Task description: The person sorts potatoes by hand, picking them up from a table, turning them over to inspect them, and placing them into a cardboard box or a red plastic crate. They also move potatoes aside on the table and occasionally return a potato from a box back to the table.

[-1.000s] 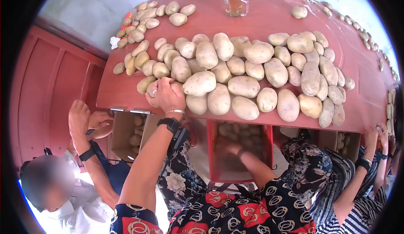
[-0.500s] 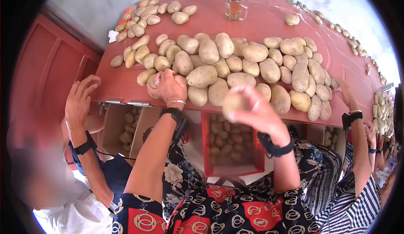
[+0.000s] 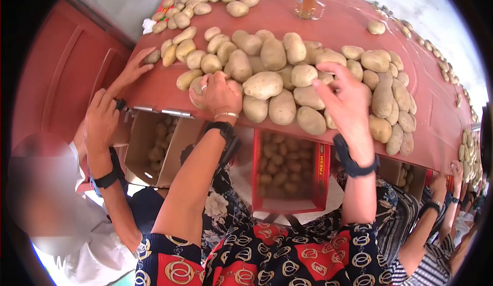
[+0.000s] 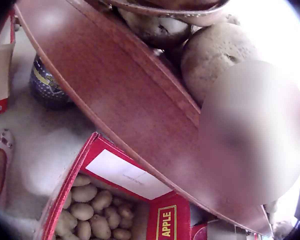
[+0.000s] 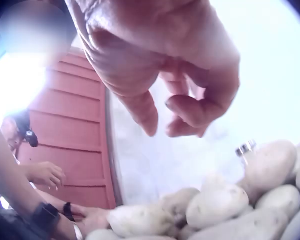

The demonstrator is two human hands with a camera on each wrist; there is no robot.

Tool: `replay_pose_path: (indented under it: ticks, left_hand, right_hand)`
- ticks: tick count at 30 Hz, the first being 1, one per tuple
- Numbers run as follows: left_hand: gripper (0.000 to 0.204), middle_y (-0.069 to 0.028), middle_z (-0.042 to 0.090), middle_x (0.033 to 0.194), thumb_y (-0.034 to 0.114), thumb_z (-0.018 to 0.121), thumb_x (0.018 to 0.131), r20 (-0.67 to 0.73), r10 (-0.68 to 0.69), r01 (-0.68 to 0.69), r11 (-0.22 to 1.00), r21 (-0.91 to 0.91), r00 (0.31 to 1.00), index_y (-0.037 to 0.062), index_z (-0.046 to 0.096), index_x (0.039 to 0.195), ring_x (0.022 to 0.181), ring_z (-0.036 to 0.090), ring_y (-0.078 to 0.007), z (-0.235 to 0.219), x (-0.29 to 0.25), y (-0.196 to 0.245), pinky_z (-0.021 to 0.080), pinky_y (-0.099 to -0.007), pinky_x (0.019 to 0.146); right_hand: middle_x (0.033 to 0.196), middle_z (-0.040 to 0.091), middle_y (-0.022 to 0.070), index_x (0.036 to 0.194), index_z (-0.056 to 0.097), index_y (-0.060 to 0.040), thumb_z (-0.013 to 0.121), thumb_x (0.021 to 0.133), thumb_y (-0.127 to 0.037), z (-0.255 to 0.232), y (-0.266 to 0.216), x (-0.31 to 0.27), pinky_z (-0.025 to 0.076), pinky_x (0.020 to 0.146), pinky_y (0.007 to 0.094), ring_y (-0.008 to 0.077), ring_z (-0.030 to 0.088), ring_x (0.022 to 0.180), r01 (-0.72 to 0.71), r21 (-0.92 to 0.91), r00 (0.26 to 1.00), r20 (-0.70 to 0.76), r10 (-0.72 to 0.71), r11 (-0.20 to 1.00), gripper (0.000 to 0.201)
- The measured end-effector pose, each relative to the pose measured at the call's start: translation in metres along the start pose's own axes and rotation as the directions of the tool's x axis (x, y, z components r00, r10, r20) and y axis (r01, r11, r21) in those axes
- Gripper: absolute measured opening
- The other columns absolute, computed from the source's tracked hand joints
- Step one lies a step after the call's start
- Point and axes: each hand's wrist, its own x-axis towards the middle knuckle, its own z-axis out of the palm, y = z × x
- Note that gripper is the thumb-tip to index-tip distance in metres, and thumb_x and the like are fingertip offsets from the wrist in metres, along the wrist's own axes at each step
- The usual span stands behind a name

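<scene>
- Black band (image 3: 354,160) on its wrist, the right hand (image 3: 346,96) hangs over the potato pile (image 3: 282,106). Its thumb and pointing finger are spread apart, with nothing pinched between them.
- Just left of those two tips lies a roundish potato (image 3: 304,75), in front of the gap. I cannot tell if the tips touch it.
- Its longer way seems to go side to side, so one end faces the gap. I think the coming move turns on this.
- The right hand is the nearer one. The left hand (image 3: 222,96) is farther off, resting on potatoes by the near edge. Its fingers bend, but I cannot tell if they squeeze anything.
- Between the hands, a long potato (image 3: 263,85) lies side to side on top of others.
- All these sit on the red table (image 3: 339,24). Below its edge, between the two arms, a red box (image 3: 322,183) has more potatoes (image 3: 282,162) inside.
</scene>
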Motion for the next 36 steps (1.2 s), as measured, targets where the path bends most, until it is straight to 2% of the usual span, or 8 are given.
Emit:
replay_pose_path:
  ticks: [4,9,11,16,28,31,34,36]
  left_hand:
    - [0.010,-0.0039,0.060,0.087,0.020,0.050,0.074,-0.082,0.047,-0.048,0.999,-0.013,0.996,0.0154,0.057,0.079,0.101,0.049,-0.0260,0.007,-0.001,-0.003,0.020,-0.0628,0.092]
    - [0.012,-0.0044,0.060,0.087,0.020,0.050,0.074,-0.082,0.055,-0.060,0.997,-0.052,0.995,0.0159,0.058,0.082,0.098,0.051,-0.0274,0.016,-0.001,-0.009,0.019,-0.0634,0.092]
    - [0.011,-0.0043,0.060,0.087,0.020,0.050,0.074,-0.093,0.062,-0.063,0.998,-0.007,0.994,0.0163,0.058,0.081,0.098,0.051,-0.0267,0.009,-0.001,-0.005,0.020,-0.0630,0.091]
    - [0.011,-0.0025,0.060,0.085,0.022,0.051,0.073,-0.074,0.024,-0.020,0.999,0.050,0.997,0.0178,0.060,0.078,0.100,0.051,-0.0245,0.005,0.000,0.000,0.020,-0.0618,0.093]
    - [0.017,-0.0082,0.061,0.089,0.023,0.047,0.074,-0.023,0.012,-0.011,1.000,0.013,1.000,0.0118,0.057,0.083,0.104,0.049,-0.0297,0.002,0.007,-0.005,0.015,-0.0655,0.094]
    - [0.016,-0.0084,0.063,0.085,0.023,0.048,0.073,-0.114,0.070,-0.068,0.997,0.024,0.991,0.0123,0.059,0.078,0.103,0.050,-0.0293,0.006,0.003,-0.005,0.016,-0.0647,0.092]
    - [0.015,-0.0071,0.063,0.078,0.023,0.050,0.072,-0.096,0.091,-0.093,0.996,-0.012,0.991,0.0128,0.060,0.073,0.102,0.051,-0.0281,0.008,0.008,-0.009,0.017,-0.0640,0.091]
    - [0.014,-0.0061,0.064,0.077,0.023,0.050,0.072,-0.088,0.078,-0.079,0.997,-0.003,0.993,0.0132,0.060,0.073,0.102,0.052,-0.0275,0.008,0.012,-0.009,0.017,-0.0637,0.091]
  right_hand:
    - [0.072,0.062,0.0100,0.085,0.062,0.0028,0.065,0.071,0.004,-0.041,-0.056,-0.072,0.049,0.060,0.0274,0.0166,0.060,0.068,0.465,-0.338,0.792,-0.254,-0.555,0.818,0.014]
    - [0.107,0.058,-0.0021,0.095,0.061,-0.0176,0.059,0.079,-0.042,-0.068,-0.172,-0.165,0.045,0.065,0.0273,0.0151,0.051,0.093,-0.018,-0.207,0.999,-0.039,0.010,0.978,0.029]
    - [0.095,0.061,-0.0018,0.080,0.062,-0.0145,0.058,0.078,-0.025,-0.073,-0.122,-0.120,0.043,0.060,0.0213,0.0061,0.052,0.082,0.790,-0.011,0.602,0.206,-0.772,0.613,0.011]
    - [0.077,0.058,-0.0087,0.070,0.063,-0.0174,0.054,0.079,-0.030,-0.052,-0.120,-0.140,0.034,0.043,0.0171,0.0075,0.045,0.053,0.467,0.017,0.860,0.222,-0.459,0.884,0.017]
    - [0.112,0.049,-0.0045,0.114,0.056,-0.0231,0.055,0.080,-0.028,-0.092,-0.067,-0.130,0.039,0.052,0.0185,0.0135,0.050,0.089,0.713,0.052,0.675,0.219,-0.704,0.699,0.034]
    - [0.063,0.050,-0.0022,0.082,0.064,-0.0175,0.053,0.084,-0.030,-0.097,-0.018,-0.088,0.035,0.053,0.0221,0.0134,0.049,0.065,0.529,0.488,0.588,0.379,-0.715,0.694,0.016]
    - [0.072,0.060,0.0094,0.069,0.057,-0.0030,0.049,0.084,-0.009,-0.070,0.009,-0.070,0.041,0.040,0.0306,0.0176,0.052,0.047,0.289,0.726,0.568,0.395,-0.722,0.624,0.018]
    - [0.074,0.060,0.0097,0.076,0.059,-0.0009,0.048,0.084,-0.011,-0.054,0.024,-0.087,0.046,0.055,0.0251,0.0156,0.057,0.059,-0.013,0.551,0.780,0.527,-0.336,0.835,0.017]
